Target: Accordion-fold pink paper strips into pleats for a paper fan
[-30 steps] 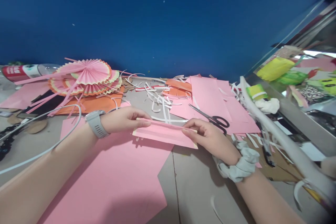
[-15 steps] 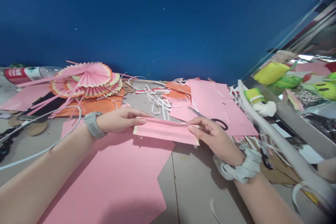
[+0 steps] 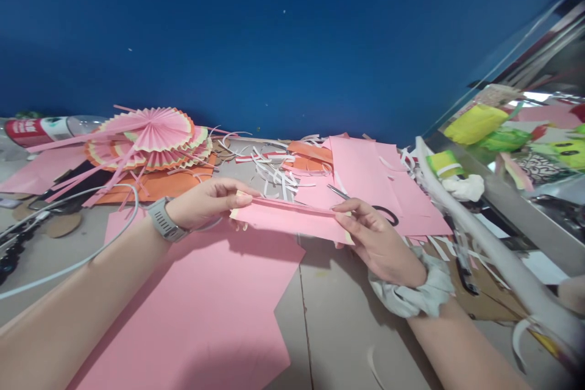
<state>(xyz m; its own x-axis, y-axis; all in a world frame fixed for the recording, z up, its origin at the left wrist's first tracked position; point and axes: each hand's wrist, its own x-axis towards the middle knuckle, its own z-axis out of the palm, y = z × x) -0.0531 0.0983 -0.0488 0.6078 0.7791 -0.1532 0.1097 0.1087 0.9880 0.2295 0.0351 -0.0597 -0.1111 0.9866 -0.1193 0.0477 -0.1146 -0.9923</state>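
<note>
Between my two hands stretches a folded strip of pink paper (image 3: 292,223) with pale yellow edges at its ends. My left hand (image 3: 217,202) pinches its left end, thumb on top. At the other end, my right hand (image 3: 368,231) grips the paper between thumb and fingers. The strip is held above a large pink sheet (image 3: 205,304) that lies on the grey surface. Just behind my right hand is a pair of scissors (image 3: 386,213) with dark handles, partly hidden by the fingers.
Pleated pink paper fans (image 3: 155,131) lie at the left, near a plastic bottle (image 3: 39,130). White paper scraps (image 3: 274,173) and pink sheets (image 3: 365,164) lie along the blue wall (image 3: 283,42). A white cable (image 3: 114,234) loops by my left arm; a pale bar (image 3: 484,244) runs along the right.
The pink strip has tilted and its upper edge is folded over more. My right hand has shifted slightly right and up; the left hand has moved a little left and up.
</note>
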